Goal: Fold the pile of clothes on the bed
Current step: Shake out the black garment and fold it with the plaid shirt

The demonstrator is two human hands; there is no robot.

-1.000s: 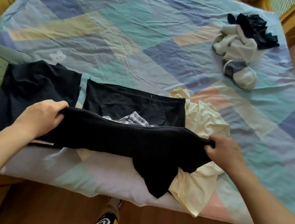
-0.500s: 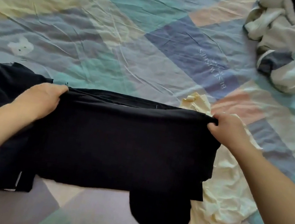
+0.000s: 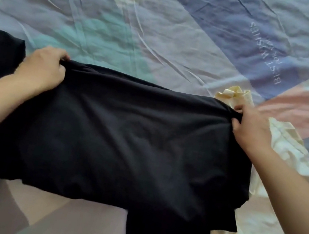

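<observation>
Here the left hand (image 3: 41,70) and right hand (image 3: 251,125) are pinching the far corners of a black cloth garment (image 3: 124,142), lying long left-to-right on the patchwork bedsheet (image 3: 165,26); its near flap is running off-frame.

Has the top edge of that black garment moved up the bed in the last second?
Yes. The black garment has been folded away from the person: its held edge, once short of the cream garment's top end, is now about level with it and covers the far half.

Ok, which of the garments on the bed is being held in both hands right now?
The wide black garment in the middle: left hand and right hand pinch its far corners. The pale yellow garment lies loose beside it.
</observation>
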